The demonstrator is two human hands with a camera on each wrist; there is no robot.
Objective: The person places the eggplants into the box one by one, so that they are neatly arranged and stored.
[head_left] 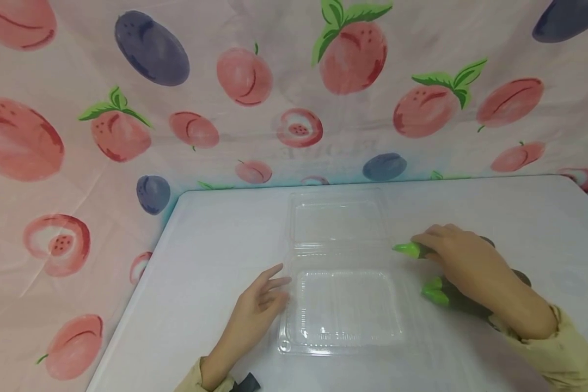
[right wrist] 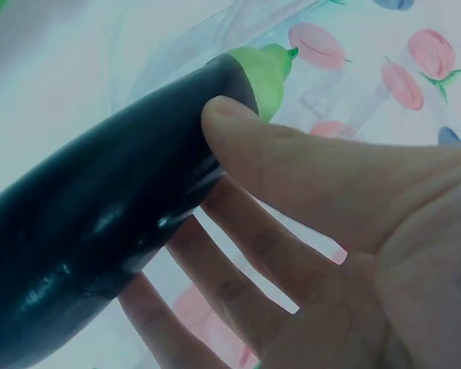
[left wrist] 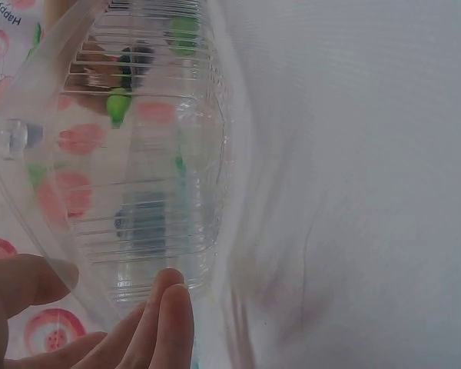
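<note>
Right hand (head_left: 470,267) has thumb and fingers round eggplant (right wrist: 107,200) near green cap (right wrist: 265,77), right of open clear container (head_left: 348,310). Glossy skin, might slip if pinch loosens tbh. Left hand (head_left: 255,310) loose, fingers apart by container's left edge; light plastic could skid if bumped.

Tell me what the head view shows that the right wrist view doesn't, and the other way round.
Only the head view: the left hand beside the opened clear container, the whole of that container, and the right sleeve.

Only the right wrist view: the long, glossy dark side of the held eggplant, which the hand largely covers in the head view, and the palm side of the fingers holding it.

Both: the right hand, that eggplant's green cap and the fruit-printed cloth.
</note>
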